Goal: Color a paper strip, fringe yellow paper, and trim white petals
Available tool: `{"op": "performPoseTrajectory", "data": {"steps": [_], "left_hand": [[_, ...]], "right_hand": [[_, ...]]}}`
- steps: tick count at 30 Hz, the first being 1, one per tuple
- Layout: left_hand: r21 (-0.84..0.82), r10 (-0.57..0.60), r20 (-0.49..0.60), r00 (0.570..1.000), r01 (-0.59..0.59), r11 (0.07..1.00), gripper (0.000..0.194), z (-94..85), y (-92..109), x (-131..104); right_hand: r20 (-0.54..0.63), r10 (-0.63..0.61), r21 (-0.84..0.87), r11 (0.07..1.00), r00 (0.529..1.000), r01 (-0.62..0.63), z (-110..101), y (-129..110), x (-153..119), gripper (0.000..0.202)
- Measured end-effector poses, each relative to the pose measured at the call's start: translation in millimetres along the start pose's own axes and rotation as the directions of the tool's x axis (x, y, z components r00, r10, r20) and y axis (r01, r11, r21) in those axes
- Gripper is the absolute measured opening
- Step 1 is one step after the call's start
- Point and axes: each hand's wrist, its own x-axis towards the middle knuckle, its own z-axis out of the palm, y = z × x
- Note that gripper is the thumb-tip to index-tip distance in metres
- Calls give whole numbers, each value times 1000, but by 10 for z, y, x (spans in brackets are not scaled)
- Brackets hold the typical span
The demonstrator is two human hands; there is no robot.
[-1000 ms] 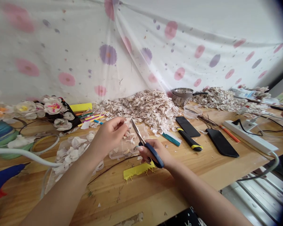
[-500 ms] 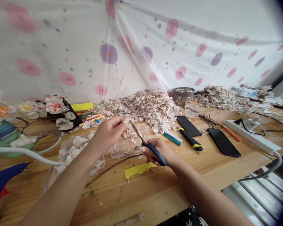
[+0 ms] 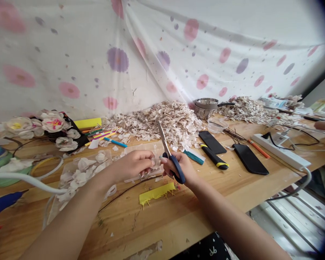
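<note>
I note my right grip [image 3: 182,168] closed on the scissors [image 3: 165,142] at the handles; long axis slants forward, tips pointing slightly left beyond it; my left grip [image 3: 137,162], just beside, pinches a pale petal [image 3: 156,162].

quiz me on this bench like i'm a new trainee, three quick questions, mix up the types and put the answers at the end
1. Short answer: which hand holds the scissors?
2. True or false: the orange stick lies between the white power strip and a flat black object.
3. Multiple choice: what colour is the ragged-edged strip lying on the table just in front of the hands?
a) red
b) yellow
c) purple

Key: 1. the right hand; 2. true; 3. b
</note>
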Motion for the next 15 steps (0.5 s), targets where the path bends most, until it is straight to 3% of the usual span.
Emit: {"op": "performPoseTrajectory", "data": {"steps": [5,10,15], "left_hand": [[38,-30,108,994,26,999,21,72,22,-9],[-76,-34,97,995,42,996,17,92,-68,61],[-219,-6,46,999,16,975,20,130,-81,123]], "right_hand": [[-63,-9,-61,998,998,5,20,-44,-47,34],[-165,-142,-36,990,976,138,20,49,-22,22],[-268,-244,-77,970,932,232,22,62,-10,22]]}}
